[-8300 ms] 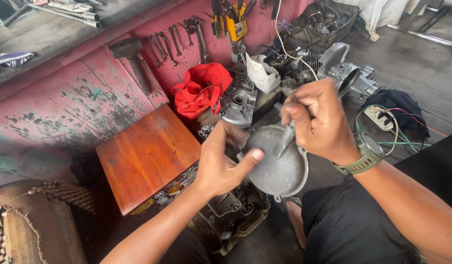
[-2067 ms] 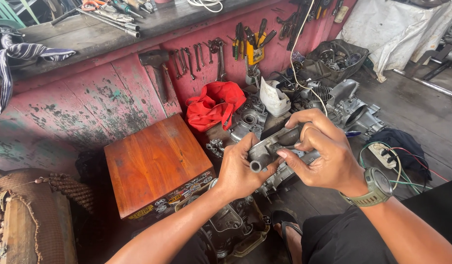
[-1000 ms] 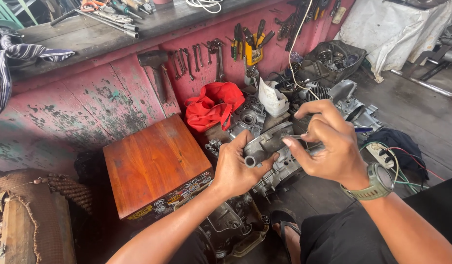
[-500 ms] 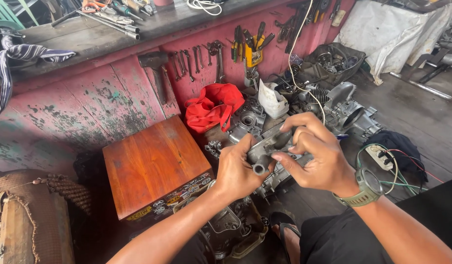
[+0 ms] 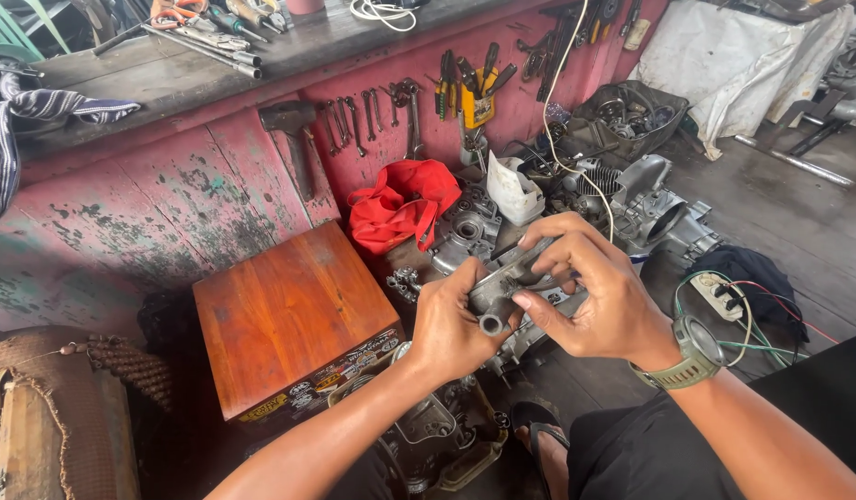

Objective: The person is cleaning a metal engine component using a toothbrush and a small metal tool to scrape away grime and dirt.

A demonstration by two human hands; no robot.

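grey metal engine part (image 5: 511, 289) held mid-scene by both hands; left hand (image 5: 451, 324) grips its near tube end, right hand (image 5: 590, 296) wraps over top; wooden box (image 5: 289, 310) left, red cloth (image 5: 400, 204) far.

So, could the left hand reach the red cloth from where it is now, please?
Probably yes: the red cloth lies uncovered just beyond the left hand, but that hand is gripping the metal part and would have to let go first.
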